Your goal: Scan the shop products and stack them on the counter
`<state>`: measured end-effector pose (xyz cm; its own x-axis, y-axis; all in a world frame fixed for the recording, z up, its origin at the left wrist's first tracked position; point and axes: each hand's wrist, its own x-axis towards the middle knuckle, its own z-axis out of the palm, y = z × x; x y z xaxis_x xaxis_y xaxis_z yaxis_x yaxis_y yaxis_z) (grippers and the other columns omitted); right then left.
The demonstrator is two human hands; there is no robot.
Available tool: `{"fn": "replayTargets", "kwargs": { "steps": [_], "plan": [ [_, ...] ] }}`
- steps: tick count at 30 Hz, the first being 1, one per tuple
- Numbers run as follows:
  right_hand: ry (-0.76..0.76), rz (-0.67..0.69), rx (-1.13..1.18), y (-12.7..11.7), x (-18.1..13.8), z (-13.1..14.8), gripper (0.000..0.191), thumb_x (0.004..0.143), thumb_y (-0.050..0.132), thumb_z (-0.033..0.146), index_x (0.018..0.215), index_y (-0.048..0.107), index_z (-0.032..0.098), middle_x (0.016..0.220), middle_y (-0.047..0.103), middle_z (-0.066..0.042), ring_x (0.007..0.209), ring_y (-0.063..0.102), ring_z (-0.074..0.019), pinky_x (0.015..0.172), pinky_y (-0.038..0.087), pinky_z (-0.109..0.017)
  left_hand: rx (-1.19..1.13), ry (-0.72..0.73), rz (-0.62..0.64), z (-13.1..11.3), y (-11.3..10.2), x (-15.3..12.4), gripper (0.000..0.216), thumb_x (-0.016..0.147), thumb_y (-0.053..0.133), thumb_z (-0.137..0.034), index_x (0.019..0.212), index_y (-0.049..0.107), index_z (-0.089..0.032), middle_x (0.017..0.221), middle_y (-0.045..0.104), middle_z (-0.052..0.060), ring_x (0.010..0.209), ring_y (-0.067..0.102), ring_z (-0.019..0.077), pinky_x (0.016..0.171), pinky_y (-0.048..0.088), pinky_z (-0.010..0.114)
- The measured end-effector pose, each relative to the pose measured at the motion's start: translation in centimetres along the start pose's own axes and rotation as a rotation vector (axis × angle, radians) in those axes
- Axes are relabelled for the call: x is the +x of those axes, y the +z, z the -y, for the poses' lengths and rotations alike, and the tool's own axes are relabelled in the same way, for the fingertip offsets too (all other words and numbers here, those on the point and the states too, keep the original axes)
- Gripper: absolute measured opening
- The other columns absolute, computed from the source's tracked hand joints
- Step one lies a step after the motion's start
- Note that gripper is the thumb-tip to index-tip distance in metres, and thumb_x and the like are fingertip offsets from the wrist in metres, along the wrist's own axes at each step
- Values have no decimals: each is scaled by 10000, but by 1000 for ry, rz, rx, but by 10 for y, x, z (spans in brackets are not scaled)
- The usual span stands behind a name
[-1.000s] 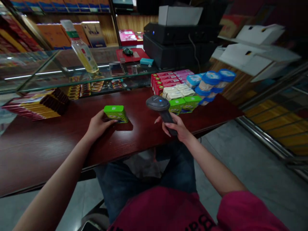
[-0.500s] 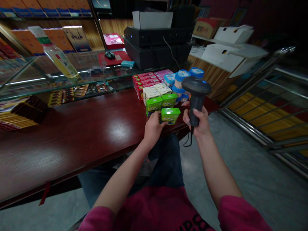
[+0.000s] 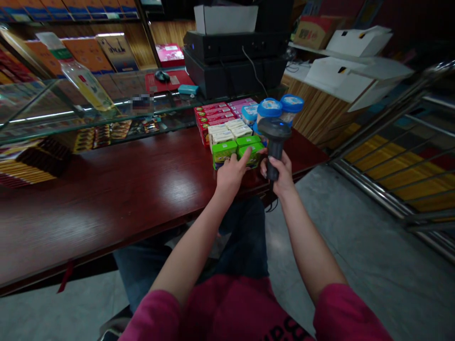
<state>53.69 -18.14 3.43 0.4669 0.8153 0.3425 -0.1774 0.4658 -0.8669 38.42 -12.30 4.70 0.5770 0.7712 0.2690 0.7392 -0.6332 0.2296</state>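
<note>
My right hand is wrapped round the handle of a black barcode scanner, held upright above the table's edge with its cable hanging below. My left hand rests against several small green boxes, its fingers spread. Its index finger lies over the front right green box, and the other fingertips touch the box on the left. Behind them stand cream-coloured packs, then red boxes and pink boxes. Blue-lidded tubs stand to the right, partly hidden by the scanner.
The dark red table runs off to the left, where a stack of packets lies. Behind it are a glass counter with a bottle and black machines. A metal railing stands at the right.
My left hand has pushed the front green box back against the others, and its fingers have spread from their grip. My right hand has moved slightly left and up with the barcode scanner.
</note>
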Motion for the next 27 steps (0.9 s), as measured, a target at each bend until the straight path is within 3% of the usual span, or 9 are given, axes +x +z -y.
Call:
{"fn": "replayTargets", "kwargs": {
  "steps": [4, 8, 11, 14, 16, 19, 23, 27],
  "plan": [
    [20, 9, -27, 2, -2, 5, 307, 786, 824, 418, 1033, 695, 289, 1021, 739, -12, 507, 503, -85, 407, 368, -251, 12, 48, -17, 7, 2, 6, 644, 1081, 642, -334, 1690, 451, -417, 1167, 736, 159, 1049, 764, 328, 832, 640, 381],
    [30, 29, -113, 2, -9, 17, 377, 791, 798, 474, 1109, 678, 311, 1029, 726, -27, 520, 481, -108, 424, 362, -275, -59, 77, -57, 8, 9, 9, 706, 1025, 733, -292, 1682, 487, -369, 987, 752, 132, 891, 763, 282, 785, 606, 335],
    [17, 68, -135, 9, -13, 26, 428, 801, 795, 511, 1172, 685, 328, 987, 719, -34, 505, 448, -117, 419, 328, -291, -97, 95, -109, 13, 8, 2, 769, 1009, 763, -410, 1706, 457, -306, 912, 749, 118, 806, 752, 247, 729, 562, 291],
    [51, 93, -85, 29, -14, 34, 418, 789, 830, 504, 1139, 711, 309, 950, 720, -53, 507, 451, -139, 403, 307, -305, -147, 127, -146, 38, -4, -13, 669, 1074, 622, -546, 1679, 510, -283, 974, 777, 129, 822, 760, 224, 728, 532, 278],
    [98, 147, -48, 50, -14, 35, 359, 794, 839, 493, 1060, 725, 282, 781, 672, -36, 486, 422, -149, 398, 285, -305, -155, 121, -158, 72, -17, -25, 559, 1111, 545, -524, 1616, 596, -290, 1024, 798, 125, 876, 771, 224, 764, 528, 282],
    [171, 301, -4, 92, -10, 29, 350, 809, 852, 479, 1042, 729, 248, 616, 585, 4, 458, 435, -159, 388, 284, -298, -93, 3, -195, 147, -41, -49, 446, 1119, 526, -422, 1513, 681, -279, 1102, 812, 115, 943, 776, 233, 818, 532, 297],
    [230, 520, 18, 157, -1, 5, 365, 820, 874, 439, 1088, 713, 249, 926, 764, -64, 502, 527, -141, 386, 356, -286, 54, -303, -308, 268, -82, -88, 352, 1069, 549, -278, 1378, 709, -221, 1202, 774, 129, 1083, 750, 271, 904, 553, 328],
    [336, 716, 22, 222, 6, -34, 334, 878, 820, 444, 1115, 713, 235, 1025, 788, -87, 525, 542, -124, 413, 404, -271, 31, -655, -646, 377, -123, -127, 368, 1004, 600, -200, 1367, 651, -163, 1451, 636, 204, 1420, 584, 336, 1214, 459, 453]
  ]
}}
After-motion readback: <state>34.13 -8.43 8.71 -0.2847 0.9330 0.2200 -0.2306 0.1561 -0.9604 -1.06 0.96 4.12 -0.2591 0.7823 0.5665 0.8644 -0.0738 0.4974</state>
